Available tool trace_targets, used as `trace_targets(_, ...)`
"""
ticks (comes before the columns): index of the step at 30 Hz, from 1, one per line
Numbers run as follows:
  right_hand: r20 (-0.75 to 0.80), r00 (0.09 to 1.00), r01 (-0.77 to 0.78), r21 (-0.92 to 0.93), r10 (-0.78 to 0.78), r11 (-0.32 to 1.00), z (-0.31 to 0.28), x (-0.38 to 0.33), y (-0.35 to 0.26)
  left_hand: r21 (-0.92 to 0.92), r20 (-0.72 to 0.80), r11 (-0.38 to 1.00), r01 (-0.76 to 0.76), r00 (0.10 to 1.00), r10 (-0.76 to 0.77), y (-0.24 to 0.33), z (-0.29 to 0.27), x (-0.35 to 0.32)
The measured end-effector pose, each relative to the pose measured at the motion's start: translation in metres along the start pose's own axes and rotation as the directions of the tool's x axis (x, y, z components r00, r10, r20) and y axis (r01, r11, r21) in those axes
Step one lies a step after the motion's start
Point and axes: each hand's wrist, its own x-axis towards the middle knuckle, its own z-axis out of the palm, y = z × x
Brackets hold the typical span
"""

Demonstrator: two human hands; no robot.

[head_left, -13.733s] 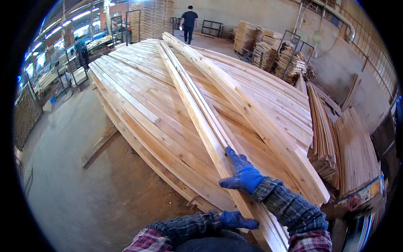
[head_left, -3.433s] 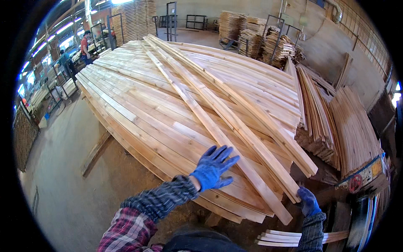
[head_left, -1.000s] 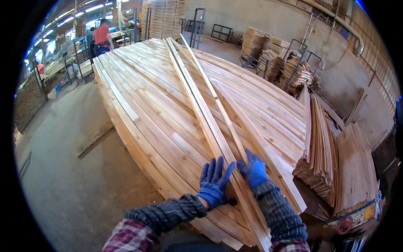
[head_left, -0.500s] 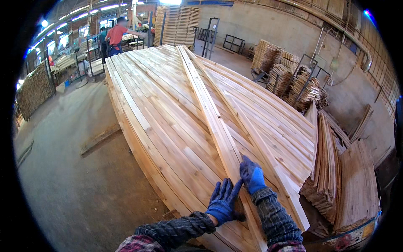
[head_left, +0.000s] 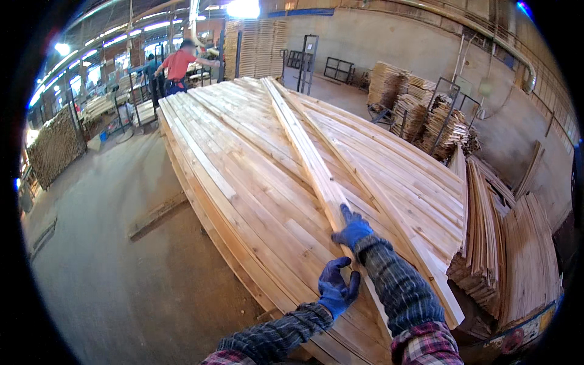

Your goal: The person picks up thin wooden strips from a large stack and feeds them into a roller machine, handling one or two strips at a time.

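Observation:
A long pale wooden plank (head_left: 311, 161) lies raised on top of a wide stack of boards (head_left: 255, 210), running away from me. My right hand (head_left: 354, 230), in a blue glove, grips the plank across its width, the thumb at its left edge. Just left of the plank's near part is my left hand (head_left: 338, 287), also gloved. Its fingers are half curled with the thumb apart, and nothing shows in it. Another raised plank (head_left: 380, 198) lies to the right, meeting the first near the far end.
Bundled thin boards (head_left: 526, 261) stand close on the right. Stacked slats (head_left: 441, 125) sit by the wall behind them. On the floor at left lies a timber beam (head_left: 159, 216). A person in a red shirt (head_left: 178, 64) stands beyond the stack's far left corner.
My right hand has moved forward a little and now spans the plank. My left hand has lifted off the boards, its spread fingers now curling. The view has shifted slightly.

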Motion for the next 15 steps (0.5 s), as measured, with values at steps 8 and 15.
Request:
trace_targets(8,-0.097,0.979,0.193,0.12,-0.182,0.974,0.021,-0.187,0.068,0.05,0.136,0.95,-0.309,0.944,0.3,0.013,-0.032,0.016)
trace_targets(15,-0.128,0.986,-0.09,0.159,0.11,0.983,0.014,-0.44,0.121,-0.045,0.781,0.604,-0.795,0.349,0.517,-0.006,-0.051,0.129)
